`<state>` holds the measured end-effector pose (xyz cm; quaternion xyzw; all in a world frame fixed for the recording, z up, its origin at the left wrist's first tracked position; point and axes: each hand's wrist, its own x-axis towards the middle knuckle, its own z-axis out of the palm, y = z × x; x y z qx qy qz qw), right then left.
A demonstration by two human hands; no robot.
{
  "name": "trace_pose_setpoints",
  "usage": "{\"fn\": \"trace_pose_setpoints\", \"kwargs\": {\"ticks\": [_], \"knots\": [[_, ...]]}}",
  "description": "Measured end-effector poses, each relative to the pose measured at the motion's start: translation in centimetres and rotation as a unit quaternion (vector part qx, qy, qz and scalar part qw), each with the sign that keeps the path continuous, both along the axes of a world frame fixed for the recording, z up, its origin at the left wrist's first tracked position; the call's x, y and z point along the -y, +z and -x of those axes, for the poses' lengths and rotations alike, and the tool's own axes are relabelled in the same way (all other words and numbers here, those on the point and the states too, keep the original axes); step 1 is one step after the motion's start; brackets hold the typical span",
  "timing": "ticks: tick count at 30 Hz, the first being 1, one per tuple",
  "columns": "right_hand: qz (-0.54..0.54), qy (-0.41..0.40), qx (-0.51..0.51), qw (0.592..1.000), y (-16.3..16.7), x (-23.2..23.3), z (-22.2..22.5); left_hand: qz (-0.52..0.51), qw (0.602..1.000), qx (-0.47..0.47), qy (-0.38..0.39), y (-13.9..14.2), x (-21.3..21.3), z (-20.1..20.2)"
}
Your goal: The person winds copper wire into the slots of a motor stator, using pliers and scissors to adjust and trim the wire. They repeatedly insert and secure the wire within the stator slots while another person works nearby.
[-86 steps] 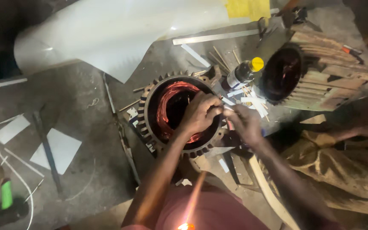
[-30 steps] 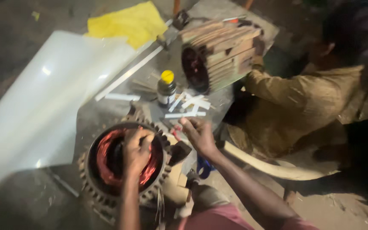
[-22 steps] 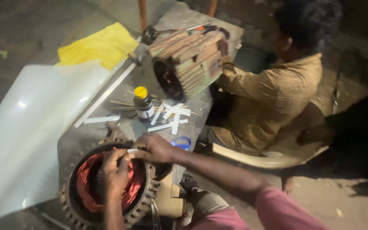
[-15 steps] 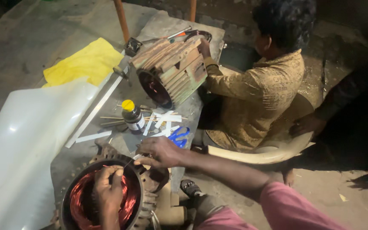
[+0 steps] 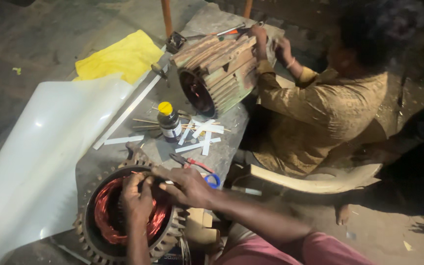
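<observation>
View drifted right | motor stator (image 5: 94, 230) holds copper windings (image 5: 105, 211) | both hands inside

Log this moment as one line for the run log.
left hand inside motor stator on copper windings | right hand at stator rim | bottle, paper strips beyond

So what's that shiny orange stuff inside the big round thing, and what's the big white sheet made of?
The shiny reddish-orange coils look like bare copper wire: metallic glint, fine strands bundled in loops. The round ribbed grey housing around them seems cast metal, dull and rough. The large white glossy sheet is probably plastic film or coated paper; it curves smoothly and reflects light. Which one, I cannot tell.
</observation>
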<state>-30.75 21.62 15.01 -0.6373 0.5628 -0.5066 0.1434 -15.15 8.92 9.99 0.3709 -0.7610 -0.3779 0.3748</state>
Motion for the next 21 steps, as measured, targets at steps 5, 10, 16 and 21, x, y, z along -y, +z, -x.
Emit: {"fn": "trace_pose_setpoints", "kwargs": {"ticks": [5,10,16,21], "knots": [[-0.074,0.085,-0.044,0.993,-0.7,1.8,1.4,0.030,0.999,-0.022,-0.021,1.3,-0.4,0.1],[-0.200,0.028,0.232,0.951,-1.9,4.0,2.7,-0.107,0.989,-0.104,-0.016,1.4,-0.2,-0.5],[-0.389,-0.024,-0.019,0.921,-0.7,7.3,3.8,0.007,0.994,-0.099,-0.037,1.9,0.1,-1.1],[-0.222,0.010,0.068,0.973,0.0,7.6,3.0,0.083,0.995,-0.051,-0.034,2.8,0.3,-0.6]]}}
